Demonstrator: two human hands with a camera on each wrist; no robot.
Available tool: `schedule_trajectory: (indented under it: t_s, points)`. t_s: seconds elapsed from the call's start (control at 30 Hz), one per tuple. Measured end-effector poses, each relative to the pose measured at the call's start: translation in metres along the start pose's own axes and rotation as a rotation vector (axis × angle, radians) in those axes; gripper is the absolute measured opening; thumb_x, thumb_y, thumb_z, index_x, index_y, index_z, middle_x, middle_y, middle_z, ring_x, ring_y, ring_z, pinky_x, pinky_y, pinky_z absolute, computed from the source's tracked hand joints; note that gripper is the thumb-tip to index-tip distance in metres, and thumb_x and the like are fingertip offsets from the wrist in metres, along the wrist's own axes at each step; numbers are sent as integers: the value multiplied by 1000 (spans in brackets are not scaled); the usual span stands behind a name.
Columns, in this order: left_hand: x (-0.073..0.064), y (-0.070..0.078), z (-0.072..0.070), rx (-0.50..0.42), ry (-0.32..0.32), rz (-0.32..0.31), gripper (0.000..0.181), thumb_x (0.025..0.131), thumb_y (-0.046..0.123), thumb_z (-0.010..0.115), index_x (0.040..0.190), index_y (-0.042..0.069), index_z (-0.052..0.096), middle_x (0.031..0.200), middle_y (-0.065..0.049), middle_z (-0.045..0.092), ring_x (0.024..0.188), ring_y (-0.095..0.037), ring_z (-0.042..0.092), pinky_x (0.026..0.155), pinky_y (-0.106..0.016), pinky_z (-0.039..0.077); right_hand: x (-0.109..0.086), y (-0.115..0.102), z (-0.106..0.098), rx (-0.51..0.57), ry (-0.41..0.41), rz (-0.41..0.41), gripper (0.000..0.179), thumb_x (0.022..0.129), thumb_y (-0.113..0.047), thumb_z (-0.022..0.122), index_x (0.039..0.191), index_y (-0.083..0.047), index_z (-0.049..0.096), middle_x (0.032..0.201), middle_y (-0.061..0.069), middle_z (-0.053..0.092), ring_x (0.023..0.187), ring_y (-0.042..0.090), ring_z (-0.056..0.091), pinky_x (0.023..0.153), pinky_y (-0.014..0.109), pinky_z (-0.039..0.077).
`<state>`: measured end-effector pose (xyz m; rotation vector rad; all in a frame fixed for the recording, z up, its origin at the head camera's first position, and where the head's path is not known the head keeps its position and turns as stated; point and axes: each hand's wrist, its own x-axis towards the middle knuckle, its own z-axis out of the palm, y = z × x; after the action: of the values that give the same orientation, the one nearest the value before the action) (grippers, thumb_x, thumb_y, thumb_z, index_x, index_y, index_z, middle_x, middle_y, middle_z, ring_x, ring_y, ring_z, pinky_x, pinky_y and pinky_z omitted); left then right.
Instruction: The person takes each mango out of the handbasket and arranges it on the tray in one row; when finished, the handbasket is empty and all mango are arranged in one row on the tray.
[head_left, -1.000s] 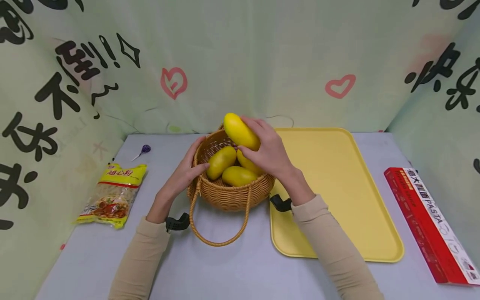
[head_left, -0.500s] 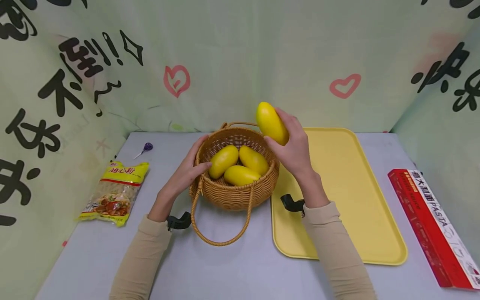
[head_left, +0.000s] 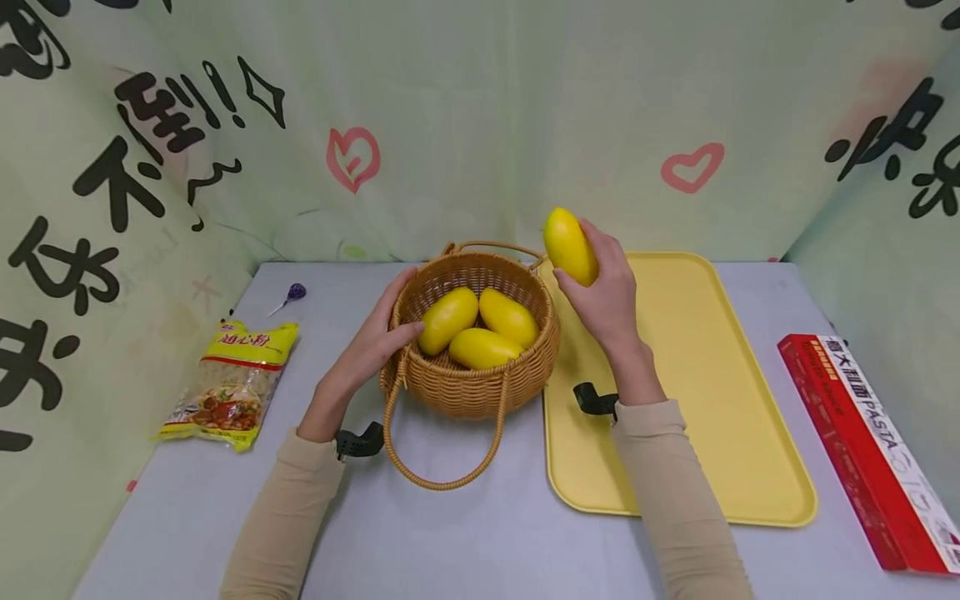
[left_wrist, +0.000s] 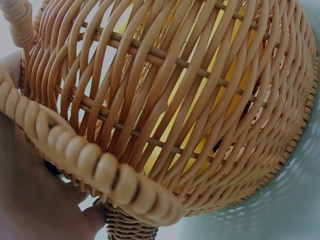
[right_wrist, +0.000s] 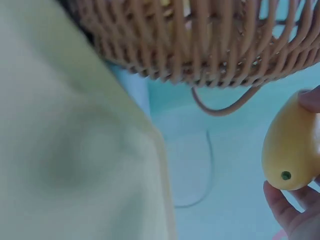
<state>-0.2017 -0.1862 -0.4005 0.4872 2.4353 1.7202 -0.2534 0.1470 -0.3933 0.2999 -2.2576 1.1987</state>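
A round wicker basket (head_left: 465,392) stands on the table with three yellow mangoes (head_left: 483,348) inside it. My left hand (head_left: 375,333) grips its left rim, thumb over the edge and fingers along the outside. In the left wrist view the woven wall (left_wrist: 190,100) and a coiled handle (left_wrist: 110,170) lie close beside that hand. My right hand (head_left: 609,287) holds another mango (head_left: 572,247) upright in the air, right of the basket and above the tray's far left corner. The right wrist view shows the stem end of this mango (right_wrist: 290,150) between thumb and fingers.
A yellow tray (head_left: 697,400) lies right of the basket, under the right forearm. Farther right is a red pasta box (head_left: 862,450). A yellow bag of pasta (head_left: 228,383) and a purple lollipop (head_left: 296,292) lie at the left. Printed cloth (head_left: 585,108) hangs behind.
My right hand has carried the mango from over the basket to the right, past its rim. My left hand keeps its grip on the basket.
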Motion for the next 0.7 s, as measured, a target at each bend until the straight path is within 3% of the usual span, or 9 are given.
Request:
schedule_trajectory:
  t_s: [0.17,0.37,0.7]
  points:
    - [0,2,0,0,-1,5,80,94,29,55,160,31,11,166,7,13,152,-30,22,116,-63,28,-1,15,3,-22,-29,102,68,84,-25,75,147,-22,50,137,15,57,113,32,54,94,51,44]
    - [0,3,0,-10,-3,4,77,93,29,55,157,41,14,166,7,13,151,-30,24,115,-63,30,-5,27,7,-38,-88,222,69,86,-30,72,150,-20,46,138,17,55,112,34,53,94,51,43]
    - [-1,4,1,2,2,6,78,93,28,55,160,35,13,166,6,13,152,-32,22,114,-65,30,-13,36,14,-164,-198,271,67,88,-32,69,149,-15,47,140,16,54,119,34,52,99,51,43]
